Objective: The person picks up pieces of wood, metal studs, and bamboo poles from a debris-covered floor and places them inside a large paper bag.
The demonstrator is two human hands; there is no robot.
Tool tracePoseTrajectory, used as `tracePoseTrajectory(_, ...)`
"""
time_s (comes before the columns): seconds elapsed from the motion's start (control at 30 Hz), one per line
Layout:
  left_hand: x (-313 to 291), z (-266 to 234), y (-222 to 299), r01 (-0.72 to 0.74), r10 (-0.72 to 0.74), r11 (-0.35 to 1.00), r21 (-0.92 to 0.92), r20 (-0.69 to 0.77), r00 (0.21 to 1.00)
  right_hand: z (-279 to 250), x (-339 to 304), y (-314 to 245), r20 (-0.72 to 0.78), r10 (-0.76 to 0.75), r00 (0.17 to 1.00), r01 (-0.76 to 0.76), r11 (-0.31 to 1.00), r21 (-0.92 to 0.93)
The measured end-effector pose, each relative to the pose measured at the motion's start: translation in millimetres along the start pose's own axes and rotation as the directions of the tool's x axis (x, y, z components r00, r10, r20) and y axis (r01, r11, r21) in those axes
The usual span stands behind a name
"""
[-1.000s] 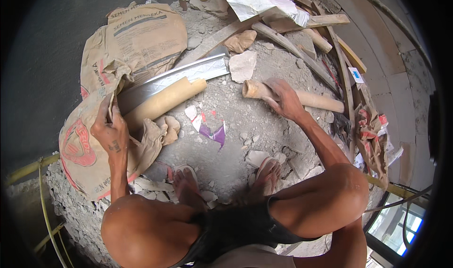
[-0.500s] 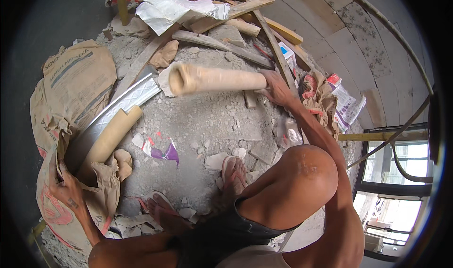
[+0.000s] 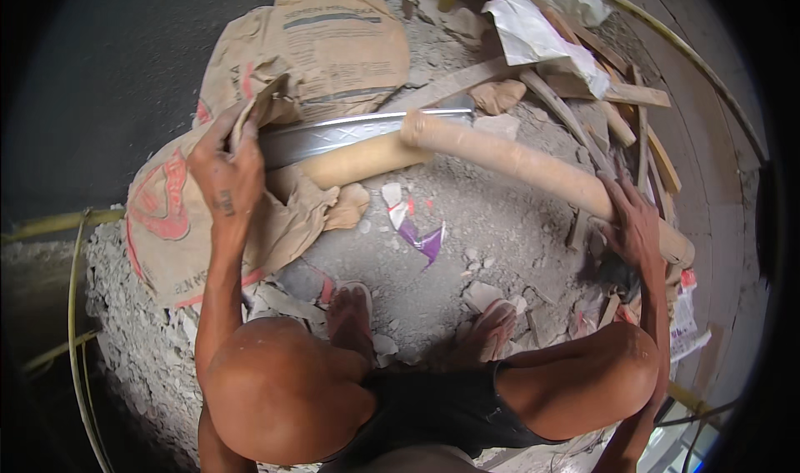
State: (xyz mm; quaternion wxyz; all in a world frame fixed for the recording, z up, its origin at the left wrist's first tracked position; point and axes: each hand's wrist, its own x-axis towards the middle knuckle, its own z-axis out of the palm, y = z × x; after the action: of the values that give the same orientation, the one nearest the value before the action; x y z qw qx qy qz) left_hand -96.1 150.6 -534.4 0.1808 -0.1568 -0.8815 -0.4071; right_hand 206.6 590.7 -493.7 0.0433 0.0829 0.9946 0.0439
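Note:
My left hand pinches the crumpled mouth of a brown paper cement sack and holds it up. From that mouth stick out a tan cardboard tube and a silvery embossed metal strip; their inner ends are hidden in the paper. My right hand is closed around a second, longer cardboard tube, toward its right end. This tube slants across the rubble, and its left end overlaps the first tube's outer end; whether they touch I cannot tell.
Another brown paper sack lies flat behind. Wooden strips and a torn white sheet are heaped at the far right. A purple-and-white scrap lies on the dusty rubble before my feet. Bamboo poles stand at the left.
My view has swung left. The right hand has brought its tube's left end over to the tube in the sack, and some tube now shows beyond that hand. The left hand still grips the sack.

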Motion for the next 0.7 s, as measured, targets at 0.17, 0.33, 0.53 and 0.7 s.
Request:
tracePoseTrajectory(0.17,4,-23,4,-0.030,0.030,1.000,-0.003,-0.035,0.999,-13,65,-92,-0.116,-0.138,0.984,0.136,0.990,-0.027)
tracePoseTrajectory(0.33,-4,-19,6,-0.003,0.003,1.000,0.018,-0.019,1.000,-13,149,-141,-0.195,-0.313,0.930,0.322,0.946,0.019)
tracePoseTrajectory(0.53,23,-39,-23,-0.030,0.056,0.993,0.117,-0.230,0.972,-6,178,-146,-0.160,-0.318,0.934,0.335,0.937,0.093)
tracePoseTrajectory(0.7,17,-25,5,-0.048,0.049,0.999,0.011,-0.212,0.976,17,140,-98,-0.075,-0.210,0.975,0.218,0.966,0.137)
